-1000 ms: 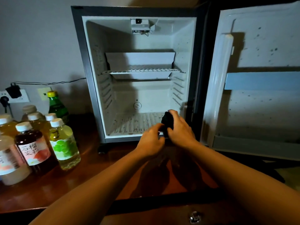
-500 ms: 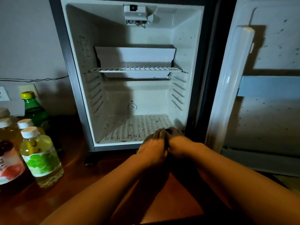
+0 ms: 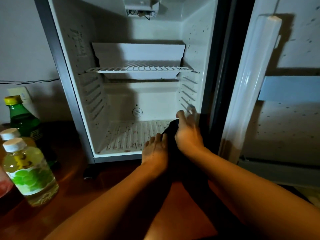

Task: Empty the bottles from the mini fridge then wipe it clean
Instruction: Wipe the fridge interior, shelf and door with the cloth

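Nearest to you, both your forearms reach over the reddish wooden tabletop [image 3: 72,191] toward the open mini fridge [image 3: 72,104]. Your left hand [image 3: 155,151] sits at the fridge's front lip, fingers curled onto the near edge of a dark cloth [image 3: 170,134], pinching it. Your right hand [image 3: 187,135] is just beyond and to the right, its thumb raised and its fingers blurred; it lies over the same cloth, and you cannot tell from this view whether it grips the cloth or merely rests on it. That cloth lies at the front right corner of the ribbed fridge floor [image 3: 131,135], which is dotted with reddish specks.

Off to your left on the tabletop stand the removed drinks: a pale bottle with a green grape label [image 3: 29,172] closest, another white-capped bottle [image 3: 10,134] behind it, and a green bottle with a yellow cap [image 3: 22,118] farther back by the wall.

Deeper inside, a white wire shelf [image 3: 140,69] spans the cavity. The fridge door [image 3: 284,94] stands swung open on your right.
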A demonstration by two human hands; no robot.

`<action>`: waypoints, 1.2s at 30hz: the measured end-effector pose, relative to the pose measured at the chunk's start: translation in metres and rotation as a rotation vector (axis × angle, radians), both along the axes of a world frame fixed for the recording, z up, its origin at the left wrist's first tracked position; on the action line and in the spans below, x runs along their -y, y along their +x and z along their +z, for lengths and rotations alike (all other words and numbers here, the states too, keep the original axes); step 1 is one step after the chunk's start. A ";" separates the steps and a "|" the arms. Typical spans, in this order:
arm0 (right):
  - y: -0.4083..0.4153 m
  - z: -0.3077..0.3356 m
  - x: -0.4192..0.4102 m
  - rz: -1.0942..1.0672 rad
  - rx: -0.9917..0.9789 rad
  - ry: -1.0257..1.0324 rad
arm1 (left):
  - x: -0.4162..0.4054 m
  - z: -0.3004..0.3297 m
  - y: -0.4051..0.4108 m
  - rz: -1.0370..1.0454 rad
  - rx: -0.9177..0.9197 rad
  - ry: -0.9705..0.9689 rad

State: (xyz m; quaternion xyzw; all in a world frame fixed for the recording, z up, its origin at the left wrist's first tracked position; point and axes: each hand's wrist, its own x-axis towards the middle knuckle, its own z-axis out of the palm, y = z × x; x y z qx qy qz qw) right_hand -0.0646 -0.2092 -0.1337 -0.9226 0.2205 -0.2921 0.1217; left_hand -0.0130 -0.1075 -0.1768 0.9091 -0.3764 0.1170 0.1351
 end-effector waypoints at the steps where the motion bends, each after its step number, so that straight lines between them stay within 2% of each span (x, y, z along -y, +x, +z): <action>1: 0.001 -0.003 0.004 0.016 -0.087 -0.114 | -0.001 0.002 0.002 -0.007 0.039 -0.005; 3: 0.002 -0.012 0.007 0.005 -0.339 -0.388 | -0.006 0.008 0.005 0.020 0.127 -0.055; 4: 0.002 -0.014 0.007 -0.005 -0.388 -0.532 | -0.008 0.010 0.006 0.055 0.150 -0.084; 5: 0.002 -0.015 0.007 -0.024 -0.377 -0.633 | -0.009 0.011 0.007 0.082 0.165 -0.099; 7: -0.001 -0.015 0.004 0.033 -0.290 -0.665 | -0.008 0.012 0.005 0.068 0.152 -0.062; 9: -0.001 -0.023 0.003 0.212 -0.391 -0.473 | -0.004 0.004 0.002 0.004 0.071 0.074; 11: 0.002 -0.026 0.003 0.220 -0.603 -0.224 | -0.002 0.000 0.002 -0.062 0.048 0.163; 13: 0.004 -0.026 0.005 0.174 -0.675 -0.156 | -0.003 -0.001 0.001 -0.097 0.081 0.185; 15: 0.006 -0.028 0.008 0.147 -0.723 -0.195 | -0.004 -0.002 0.000 -0.084 0.097 0.186; 19: 0.004 -0.028 0.010 0.093 -0.708 -0.297 | -0.002 -0.002 -0.001 -0.049 0.076 0.031; 23: 0.010 -0.021 0.011 0.093 -0.708 -0.126 | -0.005 0.002 -0.001 -0.115 -0.006 -0.205; 26: 0.016 -0.011 0.013 0.063 -0.710 -0.103 | -0.006 0.003 0.001 -0.185 -0.036 -0.242; 28: 0.020 -0.011 0.014 0.034 -0.669 -0.067 | -0.005 0.000 -0.001 -0.224 -0.056 -0.195; 32: 0.018 -0.021 0.021 0.121 -0.589 0.029 | 0.001 -0.013 -0.003 -0.269 -0.026 0.076; 36: 0.018 -0.028 0.027 0.154 -0.571 -0.021 | 0.016 -0.011 0.012 -0.238 -0.132 0.218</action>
